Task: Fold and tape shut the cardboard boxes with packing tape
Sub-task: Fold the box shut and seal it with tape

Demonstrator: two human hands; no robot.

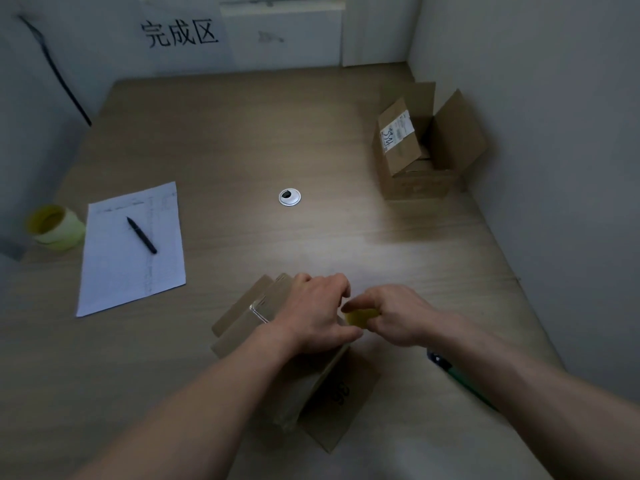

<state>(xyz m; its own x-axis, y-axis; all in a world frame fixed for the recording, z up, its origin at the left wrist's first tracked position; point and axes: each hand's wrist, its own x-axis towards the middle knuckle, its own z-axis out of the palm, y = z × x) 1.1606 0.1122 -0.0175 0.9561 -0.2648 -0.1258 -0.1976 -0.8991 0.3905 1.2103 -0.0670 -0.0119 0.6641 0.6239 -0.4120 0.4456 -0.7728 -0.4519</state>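
Head view looked down on the wooden table (pixel 242 140), where the near cardboard box (pixel 311 382) lay at the front edge, under both hands. Its long axis ran from near-right to far-left, the open flaps pointing away toward the sheet of paper (pixel 131 251). A second open box (pixel 422 147), holding a smaller labelled carton, stood well apart at the far right.

The left hand (pixel 311 313) lay over the box top with fingers bent, pressing it; whether it actually gripped anything could not be told. The right hand (pixel 398 313) pinched a small yellowish tape roll (pixel 358 317) just beside the left fingers.

As a judgement, the step was starting a tape strip: the flaps needed holding flat and butted, the tape end anchored over the edge, then drawn along the seam under steady tension.

A larger tape roll (pixel 55 226) sat far left.
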